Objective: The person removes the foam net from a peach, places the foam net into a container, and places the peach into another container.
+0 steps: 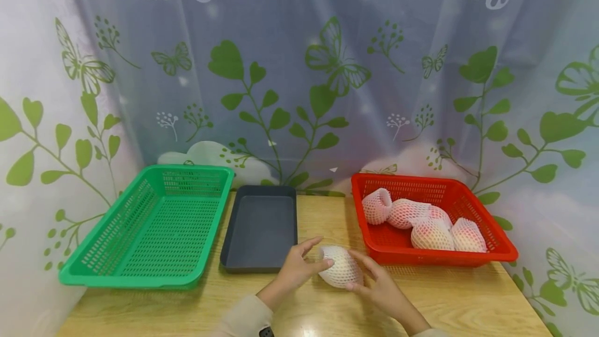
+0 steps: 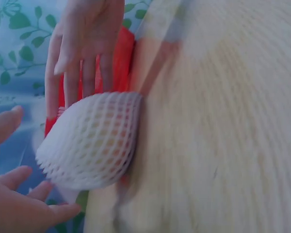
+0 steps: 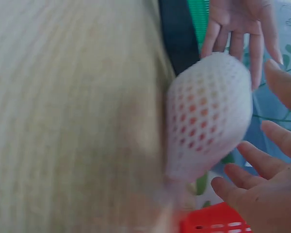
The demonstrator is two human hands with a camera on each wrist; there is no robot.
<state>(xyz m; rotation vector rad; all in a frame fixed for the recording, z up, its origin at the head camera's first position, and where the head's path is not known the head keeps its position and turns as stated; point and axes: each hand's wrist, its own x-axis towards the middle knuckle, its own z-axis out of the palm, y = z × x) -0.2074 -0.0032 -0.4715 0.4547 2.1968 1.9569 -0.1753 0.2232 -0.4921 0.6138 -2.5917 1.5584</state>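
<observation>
A round fruit in a white foam net [image 1: 340,267] sits on the wooden table between the two hands; yellowish and red skin shows through the mesh, but its kind is unclear. The left hand [image 1: 299,265] is at its left side, fingers spread and relaxed, with a gap to the net in the left wrist view. On the opposite side, the right hand [image 1: 380,287] has its fingers extended beside the net [image 3: 211,114]. Its fingertips are close to the net; whether they touch is hard to tell. Neither hand grips the fruit.
A red basket [image 1: 440,258] at the right holds several net-wrapped fruits [image 1: 432,234]. Left of the hands stands a dark grey tray [image 1: 262,233], and beyond it a green basket [image 1: 173,233] at the far left. A patterned curtain [image 1: 290,66] hangs behind the table [image 1: 323,212].
</observation>
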